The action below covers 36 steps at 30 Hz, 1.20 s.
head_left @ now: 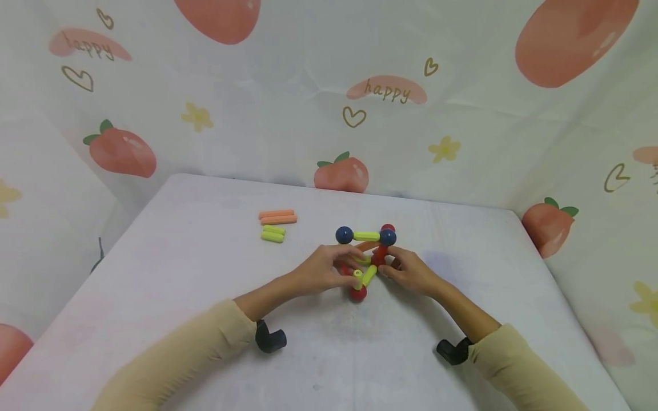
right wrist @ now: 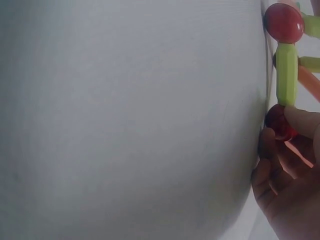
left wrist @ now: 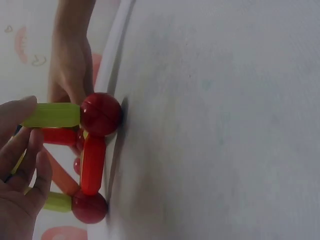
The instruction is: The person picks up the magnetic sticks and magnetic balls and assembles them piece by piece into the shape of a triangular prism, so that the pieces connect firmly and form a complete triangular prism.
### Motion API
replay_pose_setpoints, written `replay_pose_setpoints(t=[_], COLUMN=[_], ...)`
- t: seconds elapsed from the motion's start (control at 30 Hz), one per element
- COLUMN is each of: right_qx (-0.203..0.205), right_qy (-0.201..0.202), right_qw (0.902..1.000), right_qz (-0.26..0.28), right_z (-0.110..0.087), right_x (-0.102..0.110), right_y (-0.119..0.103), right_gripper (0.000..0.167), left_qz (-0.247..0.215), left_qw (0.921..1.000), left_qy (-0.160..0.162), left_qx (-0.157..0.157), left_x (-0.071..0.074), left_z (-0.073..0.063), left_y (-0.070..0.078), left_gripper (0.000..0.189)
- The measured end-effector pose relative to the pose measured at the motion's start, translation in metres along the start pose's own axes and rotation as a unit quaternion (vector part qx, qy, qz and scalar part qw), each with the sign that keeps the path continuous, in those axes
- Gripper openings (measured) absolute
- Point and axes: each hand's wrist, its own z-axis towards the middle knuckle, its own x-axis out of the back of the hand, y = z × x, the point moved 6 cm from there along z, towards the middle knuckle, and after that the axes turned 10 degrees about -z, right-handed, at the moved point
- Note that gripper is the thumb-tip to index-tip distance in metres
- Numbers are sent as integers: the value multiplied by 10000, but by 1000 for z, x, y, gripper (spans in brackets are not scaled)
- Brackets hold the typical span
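A frame of coloured rods and balls stands on the table between the two hands. My left hand [head_left: 326, 269] pinches the free end of an upright yellow-green rod [left wrist: 52, 115] between thumb and fingers. That rod rises from the front red ball [left wrist: 101, 114], which sits low at the table. My right hand [head_left: 411, 272] holds another red ball [right wrist: 281, 121] at the frame's right corner, thumb and fingers around it. A yellow-green rod [right wrist: 286, 75] joins these two balls. Along the top, a short yellow-green rod [head_left: 366, 236] links two dark blue balls [head_left: 344, 234].
Two orange rods [head_left: 278, 219] and two short yellow-green rods [head_left: 273, 236] lie on the white table [head_left: 205, 228], left of and behind the frame. A printed cloth [head_left: 288, 114] hangs behind the table. Black wrist devices [head_left: 271, 339] are by both sleeves.
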Motion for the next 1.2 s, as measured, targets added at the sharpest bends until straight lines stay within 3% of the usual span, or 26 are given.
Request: replay_pose_setpoints(t=[0.27, 0.47, 0.7, 0.83, 1.03, 1.1, 1.2], right_qx=[49, 49, -159, -373, -434, -415, -346], right_qy=[50, 32, 2, -27, -78, -133, -263], right_qw=[10000, 10000, 9999, 9993, 9990, 9990, 9991], right_qz=[-34, 31, 4, 4, 76, 77, -22], right_z=[1, 1, 0, 1, 2, 2, 2], right_x=[-1, -1, -1, -1, -2, -3, 0], right_y=[-1, -2, -1, 1, 2, 3, 1], right_gripper=[33, 31, 35, 37, 39, 39, 41], left_qz=[-94, -16, 374, 657, 710, 678, 700], left_qw=[9998, 9998, 9974, 9940, 9802, 9791, 9825], left_qy=[-173, -161, -313, 9, 962, 944, 641], left_qx=[45, 101, 540, 874, 1579, 1671, 1602], left_x=[-13, -10, 1, 20, 46, 48, 46], left_z=[6, 4, -6, -10, -8, -4, 2], left_y=[0, -1, -20, -33, -52, -55, -56], left_gripper=[40, 38, 35, 29, 35, 39, 38])
